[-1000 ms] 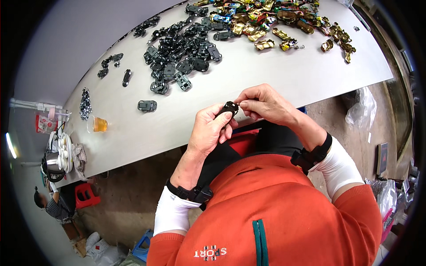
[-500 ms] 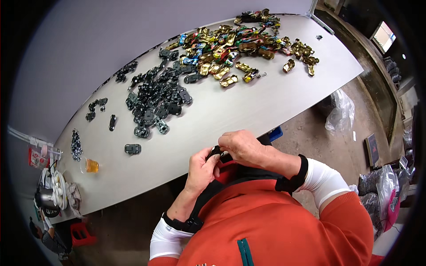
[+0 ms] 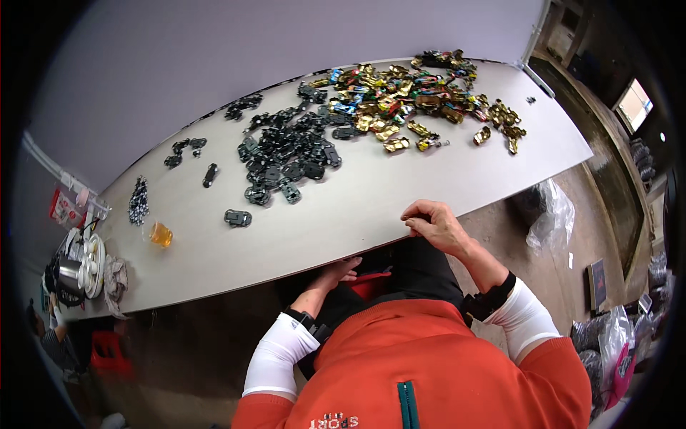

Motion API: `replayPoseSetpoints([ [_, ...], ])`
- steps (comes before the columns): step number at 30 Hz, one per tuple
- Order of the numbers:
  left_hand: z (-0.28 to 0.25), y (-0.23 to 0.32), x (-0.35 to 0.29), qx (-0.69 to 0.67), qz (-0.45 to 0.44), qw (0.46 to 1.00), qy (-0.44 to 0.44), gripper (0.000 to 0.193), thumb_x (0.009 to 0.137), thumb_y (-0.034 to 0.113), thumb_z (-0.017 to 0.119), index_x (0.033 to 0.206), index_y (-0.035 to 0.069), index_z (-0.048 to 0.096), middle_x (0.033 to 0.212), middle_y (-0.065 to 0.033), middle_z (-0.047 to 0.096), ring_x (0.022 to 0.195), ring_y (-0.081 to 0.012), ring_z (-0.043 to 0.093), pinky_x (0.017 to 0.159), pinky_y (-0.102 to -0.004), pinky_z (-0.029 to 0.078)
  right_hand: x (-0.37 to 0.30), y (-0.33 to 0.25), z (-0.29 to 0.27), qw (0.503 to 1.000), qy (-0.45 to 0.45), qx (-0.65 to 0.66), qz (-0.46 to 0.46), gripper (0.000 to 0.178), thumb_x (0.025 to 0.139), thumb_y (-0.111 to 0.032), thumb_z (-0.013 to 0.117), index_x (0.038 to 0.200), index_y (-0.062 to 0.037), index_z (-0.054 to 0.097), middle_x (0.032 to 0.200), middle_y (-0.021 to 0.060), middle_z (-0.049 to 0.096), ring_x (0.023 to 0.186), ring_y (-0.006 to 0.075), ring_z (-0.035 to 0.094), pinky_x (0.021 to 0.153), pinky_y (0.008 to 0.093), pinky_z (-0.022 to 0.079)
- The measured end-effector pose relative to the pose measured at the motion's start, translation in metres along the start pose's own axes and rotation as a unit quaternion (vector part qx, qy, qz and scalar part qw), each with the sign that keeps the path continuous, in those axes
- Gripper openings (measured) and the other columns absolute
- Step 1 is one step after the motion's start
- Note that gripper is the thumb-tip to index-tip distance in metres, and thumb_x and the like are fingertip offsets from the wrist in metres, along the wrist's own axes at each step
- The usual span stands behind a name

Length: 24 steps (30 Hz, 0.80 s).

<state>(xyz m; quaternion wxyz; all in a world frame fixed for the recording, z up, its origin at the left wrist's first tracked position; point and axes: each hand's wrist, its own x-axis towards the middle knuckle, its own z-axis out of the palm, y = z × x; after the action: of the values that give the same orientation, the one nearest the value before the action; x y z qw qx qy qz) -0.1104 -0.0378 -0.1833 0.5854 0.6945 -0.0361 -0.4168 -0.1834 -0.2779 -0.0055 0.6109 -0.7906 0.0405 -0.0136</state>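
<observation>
My left hand (image 3: 336, 273) is low at the table's front edge, partly under it, with its fingers stretched out and nothing visible in them. To its right, over the front edge, my right hand (image 3: 441, 227) has its thumb and fingers drawn together; whatever they may pinch is too small or hidden. Beyond my hands lies a heap of dark toy car bases (image 3: 286, 154) on the pale table (image 3: 343, 218). A single dark car base (image 3: 238, 218) lies nearer, left of the heap. Gold and coloured toy car bodies (image 3: 396, 144) are piled farther back to the right.
At the left stand a cup of amber liquid (image 3: 161, 234), a cluster of small wheel-like parts (image 3: 138, 201), and a metal pot (image 3: 69, 277) beside white dishes. A red stool (image 3: 108, 352) is on the floor. Clear plastic bags (image 3: 552, 218) lie to the right.
My hands were together around a small black piece, which no longer shows. They have parted: the left dropped toward the table's underside, the right moved right. The view has shifted too.
</observation>
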Motion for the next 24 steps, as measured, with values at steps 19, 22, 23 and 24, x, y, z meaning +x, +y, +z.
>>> replayPoseSetpoints([
  [19, -0.071, 0.096, -0.138, -0.11, 0.204, 0.972, 0.04, 0.028, 0.088, 0.003, 0.058, 0.114, -0.007, 0.054, 0.091, -0.0128, 0.063, 0.072, -0.0143, 0.063, 0.059, -0.0232, 0.052, 0.146, -0.037, 0.155, 0.906, -0.038, -0.371, -0.199, 0.037, 0.073, -0.033, 0.073, 0.093, -0.0071, 0.057, 0.089, 0.0128, 0.059, 0.077, 0.0344, 0.061, 0.064, 0.0433, 0.049],
  [22, -0.071, 0.091, -0.131, -0.155, 0.216, 0.963, 0.053, 0.026, 0.089, 0.005, 0.058, 0.111, -0.007, 0.055, 0.088, -0.0131, 0.063, 0.07, -0.0154, 0.063, 0.058, -0.0242, 0.052, 0.158, -0.038, 0.168, 0.885, -0.029, -0.424, -0.193, 0.042, 0.072, -0.034, 0.073, 0.093, -0.0036, 0.052, 0.089, 0.0153, 0.059, 0.079, 0.0353, 0.061, 0.065, 0.0437, 0.05],
  [23, -0.069, 0.093, -0.128, -0.155, 0.222, 0.961, 0.055, 0.025, 0.089, 0.004, 0.058, 0.111, -0.007, 0.055, 0.087, -0.0129, 0.063, 0.07, -0.0153, 0.062, 0.058, -0.0242, 0.052, 0.161, -0.037, 0.169, 0.884, -0.024, -0.424, -0.196, 0.043, 0.073, -0.032, 0.073, 0.092, -0.0017, 0.05, 0.088, 0.0174, 0.059, 0.079, 0.0361, 0.061, 0.066, 0.044, 0.05],
  [24, -0.066, 0.094, -0.126, -0.154, 0.227, 0.96, 0.057, 0.025, 0.089, 0.004, 0.058, 0.11, -0.007, 0.055, 0.087, -0.0127, 0.063, 0.07, -0.0152, 0.062, 0.058, -0.0242, 0.052, 0.16, -0.033, 0.169, 0.884, -0.022, -0.425, -0.194, 0.042, 0.073, -0.032, 0.073, 0.092, -0.0017, 0.05, 0.09, 0.0177, 0.059, 0.079, 0.0364, 0.061, 0.066, 0.0441, 0.05],
])
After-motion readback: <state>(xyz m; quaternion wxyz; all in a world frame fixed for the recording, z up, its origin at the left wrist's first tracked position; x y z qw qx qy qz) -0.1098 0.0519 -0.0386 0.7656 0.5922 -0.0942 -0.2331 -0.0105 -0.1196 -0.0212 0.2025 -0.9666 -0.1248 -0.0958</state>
